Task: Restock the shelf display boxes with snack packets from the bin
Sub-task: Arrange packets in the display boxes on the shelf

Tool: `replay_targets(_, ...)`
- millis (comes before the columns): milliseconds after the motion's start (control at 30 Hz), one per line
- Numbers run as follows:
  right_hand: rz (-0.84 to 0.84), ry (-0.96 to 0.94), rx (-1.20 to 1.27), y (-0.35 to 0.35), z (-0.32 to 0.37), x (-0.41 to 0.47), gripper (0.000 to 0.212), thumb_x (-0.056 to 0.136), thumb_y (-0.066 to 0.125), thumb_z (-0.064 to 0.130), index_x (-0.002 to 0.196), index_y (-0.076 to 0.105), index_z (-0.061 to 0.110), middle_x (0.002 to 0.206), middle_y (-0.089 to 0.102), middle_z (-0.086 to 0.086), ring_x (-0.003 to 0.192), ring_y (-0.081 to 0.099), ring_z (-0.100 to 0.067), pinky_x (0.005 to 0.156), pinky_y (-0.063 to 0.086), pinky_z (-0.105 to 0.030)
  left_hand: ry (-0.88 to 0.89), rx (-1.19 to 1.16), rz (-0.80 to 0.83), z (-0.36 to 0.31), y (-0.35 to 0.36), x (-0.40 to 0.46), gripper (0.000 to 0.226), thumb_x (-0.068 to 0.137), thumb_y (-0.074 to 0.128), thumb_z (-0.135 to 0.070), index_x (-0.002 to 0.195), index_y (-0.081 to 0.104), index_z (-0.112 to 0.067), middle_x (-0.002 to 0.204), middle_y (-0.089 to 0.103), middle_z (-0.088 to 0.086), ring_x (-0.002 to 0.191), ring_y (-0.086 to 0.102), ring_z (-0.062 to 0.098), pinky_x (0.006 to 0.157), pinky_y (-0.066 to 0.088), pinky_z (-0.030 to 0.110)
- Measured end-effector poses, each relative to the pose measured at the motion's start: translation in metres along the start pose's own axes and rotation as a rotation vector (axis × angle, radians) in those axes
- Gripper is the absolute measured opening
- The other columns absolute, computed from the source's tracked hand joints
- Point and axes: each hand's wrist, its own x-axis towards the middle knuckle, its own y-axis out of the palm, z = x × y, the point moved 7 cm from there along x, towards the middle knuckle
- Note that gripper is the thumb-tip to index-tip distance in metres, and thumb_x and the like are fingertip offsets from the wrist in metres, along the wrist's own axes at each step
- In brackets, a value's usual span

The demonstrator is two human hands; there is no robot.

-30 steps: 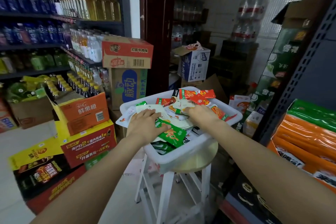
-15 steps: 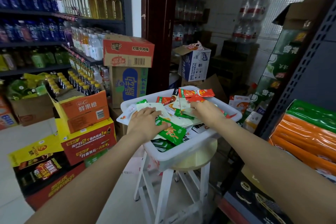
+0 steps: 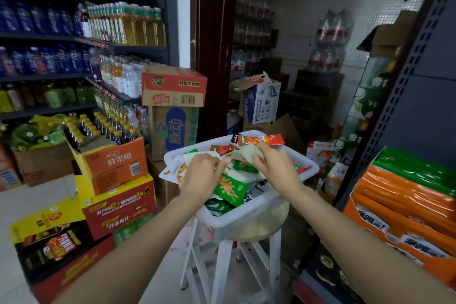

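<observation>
White plastic bin (image 3: 249, 217) on a stool (image 3: 261, 232), heaped with mixed snack packets (image 3: 230, 189): stock unsorted, much left. Right hand (image 3: 276, 168), at the bin's far edge, grasps a pale packet (image 3: 246, 154), lifted clear of the heap. Left hand (image 3: 201, 176), near the bin's left edge, rests on the heap, fingers bent; whether it pinches anything cannot be told. Shelf display boxes (image 3: 399, 207), right, hold orange and green packs; none from this bin visibly delivered. Judged: early, picking stage.
</observation>
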Motion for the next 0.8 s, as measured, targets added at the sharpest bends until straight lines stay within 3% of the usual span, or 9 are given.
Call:
replay_targets(100,-0.057,-0.058,-0.026,-0.017,0.016,-0.014,0.009,0.093,0.048,0.017,0.092,0.050,0.008,0.067,0.054,-0.010,0.065,0.056,-0.033,0.049,0.027,-0.029,-0.525,-0.947,0.231,-0.018,0.013,-0.005,0.065,0.094,0.028,-0.060,0.095,0.060,-0.004,0.099,0.068,0.023,0.090,0.068,0.031,0.076,0.055,0.037)
replay_targets(200,-0.082,-0.212,-0.084,-0.029,0.037,-0.031,0.014,0.090,0.054,0.017,0.099,0.058,0.008,0.070,0.062,-0.014,0.062,0.061,-0.033,0.047,0.036,-0.033,-0.592,-1.290,0.391,-0.047,0.010,-0.012,0.035,0.100,0.041,-0.027,0.111,0.053,0.004,0.119,0.059,0.027,0.100,0.063,0.033,0.071,0.056,0.036)
replay_targets(267,0.043,-0.182,0.048,-0.030,0.039,-0.037,0.018,0.088,0.061,0.022,0.103,0.062,0.013,0.084,0.068,-0.007,0.077,0.064,-0.024,0.060,0.048,-0.038,-0.553,-1.275,0.264,-0.046,-0.002,-0.011,0.028,0.097,0.038,0.000,0.120,0.050,0.010,0.123,0.057,0.025,0.101,0.060,0.034,0.080,0.053,0.042)
replay_targets(367,0.225,0.098,0.508,-0.036,0.029,-0.047,0.033,0.088,0.063,0.034,0.117,0.060,0.018,0.113,0.062,0.008,0.109,0.056,-0.011,0.087,0.047,-0.025,-0.312,-0.992,0.077,-0.050,-0.023,-0.013,0.026,0.093,0.043,0.003,0.110,0.062,-0.002,0.116,0.064,0.018,0.100,0.063,0.030,0.088,0.052,0.043)
replay_targets(467,0.141,0.340,1.029,-0.057,0.027,-0.060,0.024,0.094,0.049,0.036,0.116,0.055,0.026,0.109,0.061,0.012,0.107,0.059,-0.008,0.084,0.048,-0.022,0.031,-0.713,0.002,-0.092,-0.042,-0.034,0.025,0.090,0.051,0.000,0.094,0.067,-0.018,0.095,0.072,0.009,0.085,0.067,0.018,0.081,0.054,0.036)
replay_targets(567,-0.075,0.364,1.042,-0.090,0.019,-0.069,0.028,0.094,0.053,0.030,0.120,0.055,0.019,0.104,0.065,-0.001,0.094,0.063,-0.012,0.076,0.054,-0.026,0.333,-0.464,0.009,-0.145,-0.040,-0.059,0.026,0.083,0.058,-0.003,0.105,0.067,-0.014,0.089,0.071,0.005,0.082,0.065,0.018,0.075,0.050,0.033)
replay_targets(667,-0.358,0.365,0.898,-0.136,-0.004,-0.089,0.013,0.096,0.050,0.014,0.098,0.063,0.015,0.090,0.066,-0.003,0.077,0.063,-0.012,0.060,0.050,-0.024,0.471,-0.401,0.147,-0.183,-0.027,-0.078,0.049,0.084,0.067,-0.016,0.131,0.056,-0.017,0.135,0.054,-0.002,0.124,0.047,0.007,0.098,0.038,0.017)
replay_targets(733,-0.428,0.430,0.956,-0.160,-0.022,-0.110,0.018,0.096,0.048,0.009,0.097,0.063,0.019,0.096,0.068,-0.005,0.082,0.064,-0.018,0.064,0.051,-0.031,0.551,-0.443,0.126,-0.204,-0.033,-0.090,0.041,0.088,0.064,-0.021,0.129,0.058,-0.018,0.140,0.040,-0.012,0.128,0.032,-0.005,0.105,0.027,0.014)
replay_targets(800,-0.433,0.478,1.053,-0.180,-0.036,-0.133,0.018,0.095,0.050,0.010,0.103,0.064,0.017,0.108,0.068,-0.008,0.095,0.065,-0.027,0.080,0.053,-0.044,0.464,-0.481,-0.027,-0.213,-0.038,-0.089,0.039,0.092,0.058,-0.027,0.130,0.056,-0.015,0.143,0.041,-0.005,0.132,0.033,0.004,0.110,0.030,0.029)
